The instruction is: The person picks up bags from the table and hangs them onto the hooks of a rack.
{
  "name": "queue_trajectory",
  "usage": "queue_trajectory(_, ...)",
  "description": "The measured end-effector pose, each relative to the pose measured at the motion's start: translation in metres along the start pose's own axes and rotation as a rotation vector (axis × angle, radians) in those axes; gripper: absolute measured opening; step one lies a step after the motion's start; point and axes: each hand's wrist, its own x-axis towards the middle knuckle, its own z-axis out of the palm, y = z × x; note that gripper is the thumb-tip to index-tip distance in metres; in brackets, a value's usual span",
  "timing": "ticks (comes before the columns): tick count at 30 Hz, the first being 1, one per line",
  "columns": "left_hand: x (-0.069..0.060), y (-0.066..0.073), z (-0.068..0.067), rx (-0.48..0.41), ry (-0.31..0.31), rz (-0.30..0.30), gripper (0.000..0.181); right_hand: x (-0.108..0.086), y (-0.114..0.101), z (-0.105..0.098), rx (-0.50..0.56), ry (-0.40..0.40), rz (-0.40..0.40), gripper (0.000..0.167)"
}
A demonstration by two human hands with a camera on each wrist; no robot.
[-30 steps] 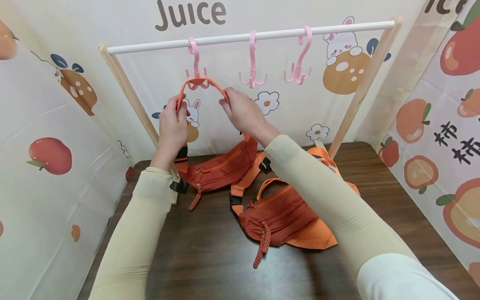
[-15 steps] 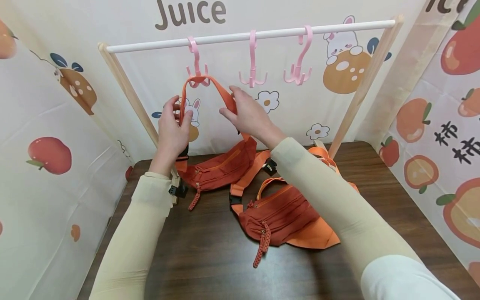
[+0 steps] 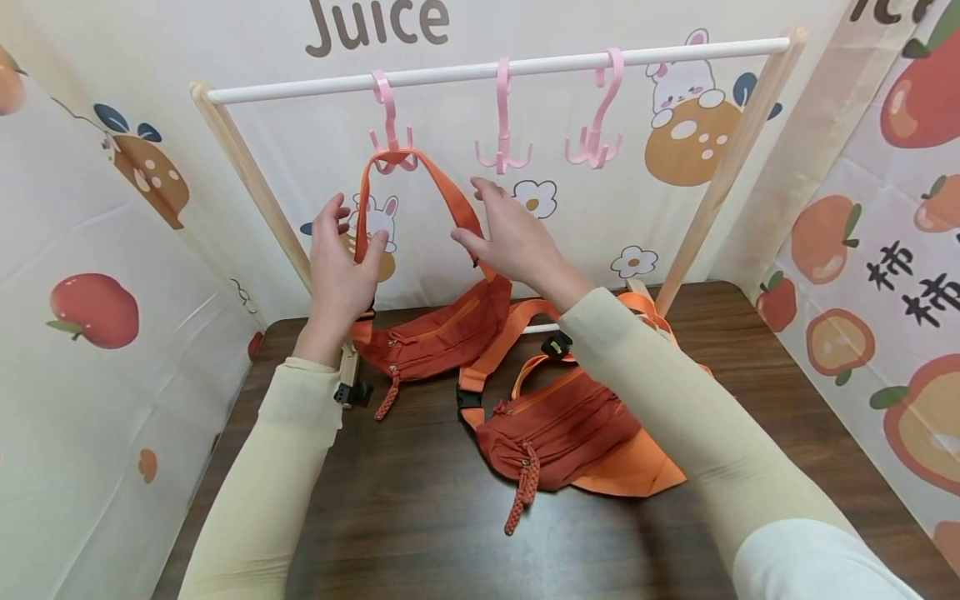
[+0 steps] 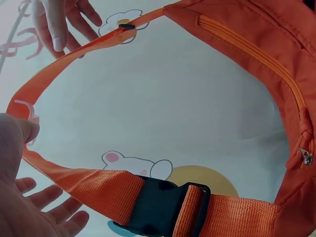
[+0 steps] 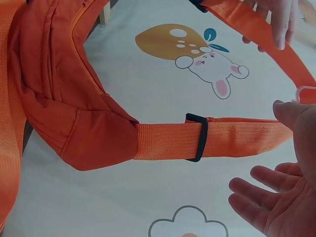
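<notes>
A rust-red waist bag (image 3: pixel 438 337) hangs by its orange strap (image 3: pixel 452 200), which loops over the left pink hook (image 3: pixel 389 125) on the rail. My left hand (image 3: pixel 339 262) is spread beside the strap's left side, fingers loose. On the other side my right hand (image 3: pixel 517 233) is held with thumb and fingers apart around the strap's right side. Neither hand grips the strap. In the left wrist view the strap's black buckle (image 4: pixel 160 205) shows; the right wrist view has a black slider (image 5: pixel 198 137). A second rust-red waist bag (image 3: pixel 558 429) lies on the table, partly behind my right forearm.
Two more pink hooks, a middle one (image 3: pixel 503 125) and a right one (image 3: pixel 596 125), hang from the white rail (image 3: pixel 555 62) of a wooden stand. Beneath is a dark wooden table (image 3: pixel 405 500). An orange cloth piece (image 3: pixel 633 468) lies under the second bag. Printed curtains surround the table.
Both hands have let go of the strap. The right hand has moved right and down, the left slightly down with its fingers opened. The strap stays on the hook.
</notes>
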Motion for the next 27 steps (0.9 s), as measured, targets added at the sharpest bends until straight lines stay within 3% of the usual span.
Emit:
queue_trajectory(17,-0.021,0.009,-0.004,0.105,0.026,0.114,0.076,-0.033,0.002,-0.007,0.007,0.041,-0.073,0.082)
queue_trajectory(27,-0.036,0.012,-0.001,0.184,0.075,0.261,0.073,-0.049,0.014,-0.008,-0.025,0.040,-0.068,0.081)
